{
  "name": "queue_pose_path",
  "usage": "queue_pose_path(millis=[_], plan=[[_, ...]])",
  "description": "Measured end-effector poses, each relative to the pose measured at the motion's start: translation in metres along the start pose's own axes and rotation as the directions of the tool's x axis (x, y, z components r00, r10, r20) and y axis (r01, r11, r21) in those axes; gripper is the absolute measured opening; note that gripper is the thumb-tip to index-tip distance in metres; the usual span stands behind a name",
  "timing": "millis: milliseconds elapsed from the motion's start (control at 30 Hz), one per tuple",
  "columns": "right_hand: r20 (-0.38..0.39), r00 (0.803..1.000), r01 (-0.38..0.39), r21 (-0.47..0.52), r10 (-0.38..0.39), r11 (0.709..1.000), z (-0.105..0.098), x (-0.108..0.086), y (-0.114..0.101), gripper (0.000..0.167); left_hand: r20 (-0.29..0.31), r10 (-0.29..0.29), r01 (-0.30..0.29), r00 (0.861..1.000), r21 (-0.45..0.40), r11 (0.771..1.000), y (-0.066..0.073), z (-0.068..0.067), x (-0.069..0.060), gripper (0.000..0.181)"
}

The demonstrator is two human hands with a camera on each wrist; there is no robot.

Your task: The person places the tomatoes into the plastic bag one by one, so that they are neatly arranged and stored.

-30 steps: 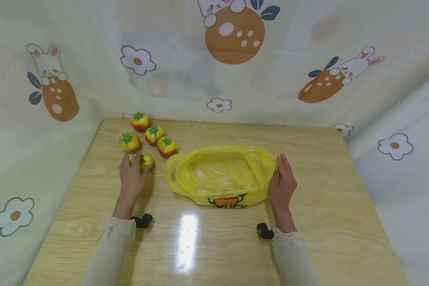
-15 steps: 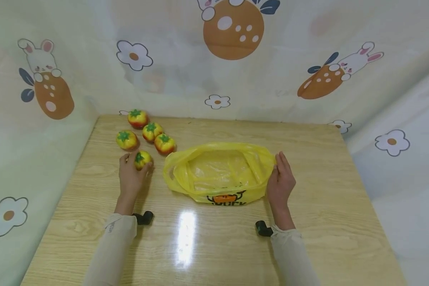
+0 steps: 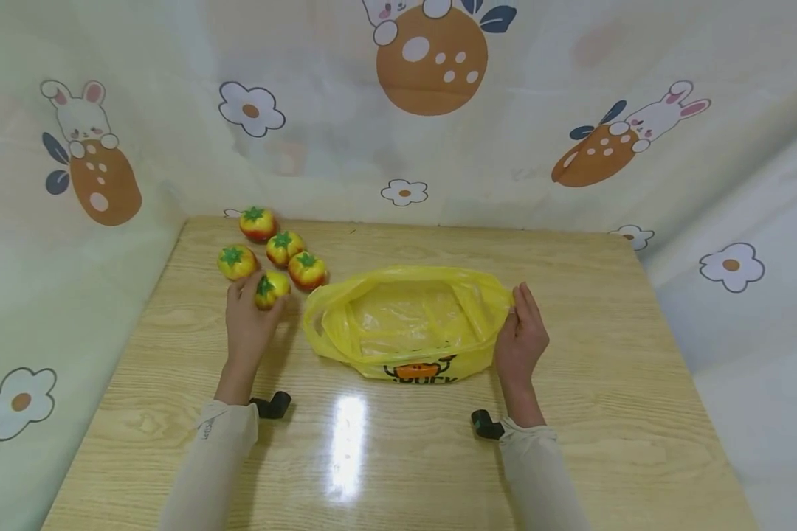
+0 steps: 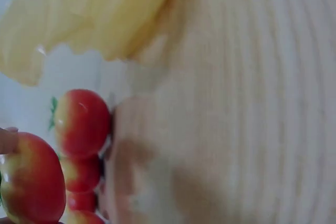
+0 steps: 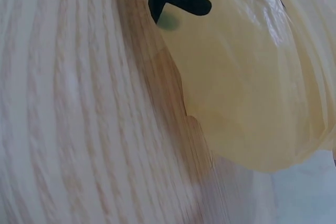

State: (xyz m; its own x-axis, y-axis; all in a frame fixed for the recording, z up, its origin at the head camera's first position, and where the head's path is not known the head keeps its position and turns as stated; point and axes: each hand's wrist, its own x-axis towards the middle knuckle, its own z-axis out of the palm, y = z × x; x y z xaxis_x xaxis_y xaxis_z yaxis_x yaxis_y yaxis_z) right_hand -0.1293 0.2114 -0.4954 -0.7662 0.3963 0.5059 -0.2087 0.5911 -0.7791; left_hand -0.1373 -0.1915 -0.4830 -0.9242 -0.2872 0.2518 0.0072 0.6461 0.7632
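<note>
My left hand (image 3: 247, 324) pinches a yellow-and-red toy tomato (image 3: 272, 290) with a green star-shaped top, between thumb and fingers. In the left wrist view this tomato (image 4: 34, 179) is raised off the table, at the lower left. A yellow plastic bag (image 3: 425, 365) with a printed orange-and-black duck design stands mid-table, its mouth wide and facing up. At its right end my right hand (image 3: 521, 339) holds the rim between the thumb and nearly straight fingers. The right wrist view shows the bag's side (image 5: 236, 87), with the hand almost out of frame.
Several more toy tomatoes (image 3: 308, 271) sit in a group at the table's back left, just beyond my left hand. The wooden table (image 3: 611, 354) meets a patterned curtain (image 3: 332, 147) at the back and sides. Small dark devices (image 3: 488, 425) stick out at both wrists.
My left hand has closed its grip on the nearest tomato and lifted it slightly, shifting it a little up and to the right. The right hand and bag stay about where they were.
</note>
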Motion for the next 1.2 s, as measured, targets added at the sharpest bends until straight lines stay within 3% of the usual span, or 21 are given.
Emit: queue_pose_path(millis=[467,600,800,867,1033,1200], plan=[[-0.005,1.000,0.004,0.022,-0.004,1.000,-0.001,-0.002,0.001,0.031,0.012,0.086,-0.086,0.996,-0.030,0.996,0.035,-0.001,0.003,0.056],[-0.011,1.000,0.015,0.027,-0.015,1.000,-0.002,0.001,-0.001,0.031,0.026,0.125,-0.123,0.992,-0.062,0.990,0.049,0.006,0.000,0.057],[0.000,1.000,-0.003,0.044,0.003,0.999,0.001,0.001,-0.001,0.032,-0.013,0.166,-0.166,0.986,-0.130,0.978,0.072,0.020,-0.011,0.056],[0.002,1.000,-0.006,0.043,0.006,0.999,0.002,0.001,-0.001,0.032,0.008,0.185,-0.182,0.983,-0.133,0.974,0.079,0.025,-0.016,0.055],[-0.003,1.000,-0.003,0.047,0.003,0.999,0.003,0.000,-0.002,0.033,0.103,0.271,-0.260,0.957,-0.113,0.959,0.087,0.042,-0.030,0.053],[0.005,1.000,0.003,0.056,-0.003,0.998,0.003,-0.002,-0.004,0.032,0.094,0.388,-0.382,0.917,-0.077,0.921,0.090,0.053,-0.044,0.056]])
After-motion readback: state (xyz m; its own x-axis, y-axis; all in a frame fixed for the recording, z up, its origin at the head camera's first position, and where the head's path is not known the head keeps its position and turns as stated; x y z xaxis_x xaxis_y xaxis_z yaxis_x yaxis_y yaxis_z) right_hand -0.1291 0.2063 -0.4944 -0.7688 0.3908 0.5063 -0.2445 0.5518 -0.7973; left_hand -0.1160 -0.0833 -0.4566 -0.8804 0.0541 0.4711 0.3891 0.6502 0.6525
